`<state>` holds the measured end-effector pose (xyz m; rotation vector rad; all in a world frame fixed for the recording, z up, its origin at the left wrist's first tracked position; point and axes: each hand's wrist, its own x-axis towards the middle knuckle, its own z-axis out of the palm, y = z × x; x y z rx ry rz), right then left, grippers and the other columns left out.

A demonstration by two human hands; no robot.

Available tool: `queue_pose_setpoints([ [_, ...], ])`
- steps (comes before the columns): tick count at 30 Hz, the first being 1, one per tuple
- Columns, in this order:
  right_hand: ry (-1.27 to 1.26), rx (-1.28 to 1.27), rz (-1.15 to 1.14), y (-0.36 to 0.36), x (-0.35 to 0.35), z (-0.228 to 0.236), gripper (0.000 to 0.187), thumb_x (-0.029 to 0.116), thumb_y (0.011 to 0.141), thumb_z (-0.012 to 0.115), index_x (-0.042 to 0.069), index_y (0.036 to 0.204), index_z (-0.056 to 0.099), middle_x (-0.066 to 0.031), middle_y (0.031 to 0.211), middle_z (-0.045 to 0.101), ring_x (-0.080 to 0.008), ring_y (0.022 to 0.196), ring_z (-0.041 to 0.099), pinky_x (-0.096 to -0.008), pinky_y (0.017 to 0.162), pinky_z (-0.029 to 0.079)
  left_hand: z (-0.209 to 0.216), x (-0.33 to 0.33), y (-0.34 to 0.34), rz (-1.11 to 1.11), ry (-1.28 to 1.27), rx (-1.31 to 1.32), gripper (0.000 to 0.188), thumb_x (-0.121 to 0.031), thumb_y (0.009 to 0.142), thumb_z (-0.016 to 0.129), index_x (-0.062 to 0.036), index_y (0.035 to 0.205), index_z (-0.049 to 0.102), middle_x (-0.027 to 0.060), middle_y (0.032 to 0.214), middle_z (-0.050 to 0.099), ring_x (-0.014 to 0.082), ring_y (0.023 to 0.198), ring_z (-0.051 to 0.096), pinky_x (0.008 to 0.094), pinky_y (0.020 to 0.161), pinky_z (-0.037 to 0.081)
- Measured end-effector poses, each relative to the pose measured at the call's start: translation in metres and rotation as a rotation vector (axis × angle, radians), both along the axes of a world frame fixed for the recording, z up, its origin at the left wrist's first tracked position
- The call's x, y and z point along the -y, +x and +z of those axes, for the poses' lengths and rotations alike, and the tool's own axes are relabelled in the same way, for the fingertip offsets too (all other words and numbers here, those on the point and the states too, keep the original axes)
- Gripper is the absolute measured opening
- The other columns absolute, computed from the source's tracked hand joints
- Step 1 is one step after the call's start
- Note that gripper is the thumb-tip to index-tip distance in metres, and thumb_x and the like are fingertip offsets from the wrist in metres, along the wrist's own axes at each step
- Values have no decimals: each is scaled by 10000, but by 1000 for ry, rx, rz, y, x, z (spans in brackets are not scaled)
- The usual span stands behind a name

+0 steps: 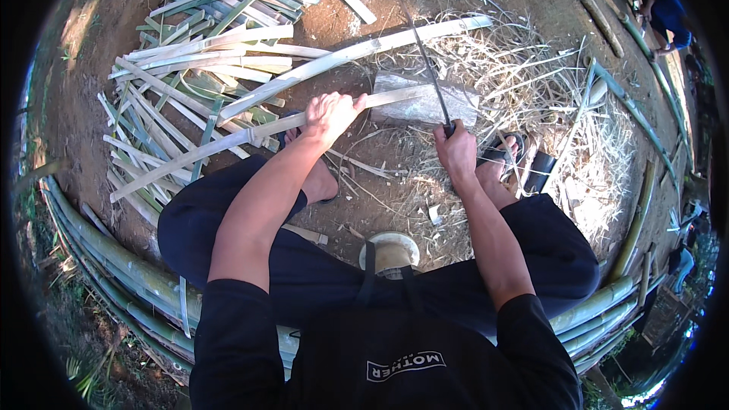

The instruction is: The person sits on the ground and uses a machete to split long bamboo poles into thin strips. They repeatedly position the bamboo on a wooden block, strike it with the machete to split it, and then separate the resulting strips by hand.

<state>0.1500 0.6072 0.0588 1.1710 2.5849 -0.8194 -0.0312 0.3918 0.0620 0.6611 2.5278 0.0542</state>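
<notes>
My left hand (328, 115) is closed around a long split bamboo strip (199, 153), which slants from the lower left up to a wooden block (402, 112) in the middle. The strip's far end lies over the block. In my right hand (457, 153) is the dark handle of a long-bladed knife (427, 57), its thin blade pointing away from me. The blade crosses over the block beside the strip's end; whether it touches the strip I cannot tell.
A pile of bamboo strips (220, 61) lies to the left, with one long strip (353, 53) beyond the block. Pale shavings (516, 53) cover the ground on the right. Near my right foot stands a black cylinder (540, 172). Another person (668, 15) is at the far right.
</notes>
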Motion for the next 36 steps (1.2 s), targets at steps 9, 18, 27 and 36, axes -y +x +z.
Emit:
queue_pose_setpoints([
  [9, 25, 5, 115, -3, -20, -11, 332, 299, 891, 634, -22, 967, 673, -255, 754, 696, -419, 747, 709, -485, 740, 568, 2, -9, 0, -35, 69, -34, 664, -601, 988, 382, -80, 874, 778, 176, 865, 734, 343, 893, 718, 467, 853, 521],
  [18, 104, -1155, 100, -49, -16, 69, 155, 148, 859, 689, 45, 858, 573, -50, 543, 553, -161, 432, 557, -317, 458, 463, -1, -4, 1, -1, 33, 40, 628, -584, 991, 397, -95, 890, 778, 199, 850, 729, 370, 866, 719, 462, 820, 541],
  [27, 29, 95, 24, 12, -11, -18, 349, 295, 844, 687, -22, 986, 658, -282, 926, 697, -462, 934, 676, -526, 852, 530, -10, 4, 15, -57, 113, 28, 628, -616, 983, 411, -65, 987, 713, 193, 848, 724, 374, 845, 717, 489, 787, 541],
  [36, 19, 45, 28, 13, -11, -23, 271, 251, 844, 653, -10, 912, 672, -280, 847, 695, -433, 875, 696, -511, 825, 538, -32, 14, 36, -170, 149, -70, 519, -538, 991, 463, -32, 1073, 544, 206, 821, 710, 385, 799, 719, 492, 702, 577],
])
